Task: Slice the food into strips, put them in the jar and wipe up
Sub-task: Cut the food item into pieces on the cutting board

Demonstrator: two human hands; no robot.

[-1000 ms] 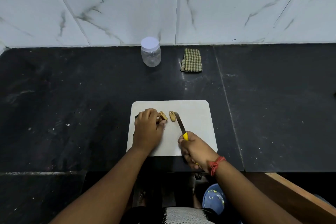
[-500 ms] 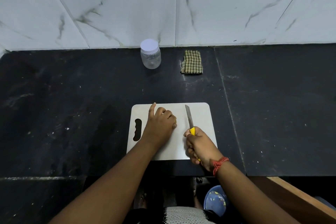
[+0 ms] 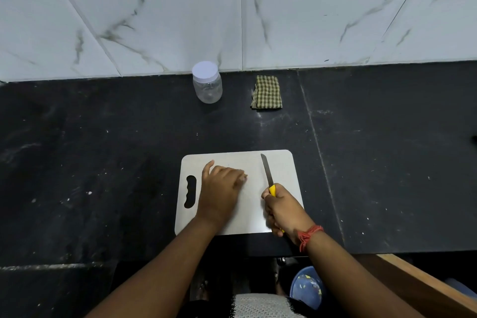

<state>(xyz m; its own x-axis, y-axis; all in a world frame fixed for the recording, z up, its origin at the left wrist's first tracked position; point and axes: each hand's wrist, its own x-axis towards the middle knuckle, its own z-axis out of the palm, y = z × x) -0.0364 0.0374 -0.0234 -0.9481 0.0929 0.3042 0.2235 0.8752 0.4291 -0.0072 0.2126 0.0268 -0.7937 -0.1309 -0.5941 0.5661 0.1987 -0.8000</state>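
A pale cutting board (image 3: 281, 168) lies on the black counter in front of me. My left hand (image 3: 219, 188) is over the board's left half, its fingers curled down and blurred. The sliced food pieces are hidden beneath it. My right hand (image 3: 284, 210) grips the yellow handle of a knife (image 3: 267, 171) at the board's right side, with the blade pointing away from me above the board. A clear plastic jar (image 3: 207, 84) with its white lid on stands at the back by the wall. A folded checked cloth (image 3: 266, 92) lies to the right of the jar.
A marble-patterned tiled wall (image 3: 309, 20) closes off the back of the black counter (image 3: 90, 150). The counter's front edge runs just below the board. Below that edge are a blue object (image 3: 307, 286) and a wooden ledge (image 3: 426, 289) at the lower right.
My left hand moved over the food pieces, which showed on the board a second ago and are now covered. My right hand swung the knife away to the right, its blade now pointing away from me.
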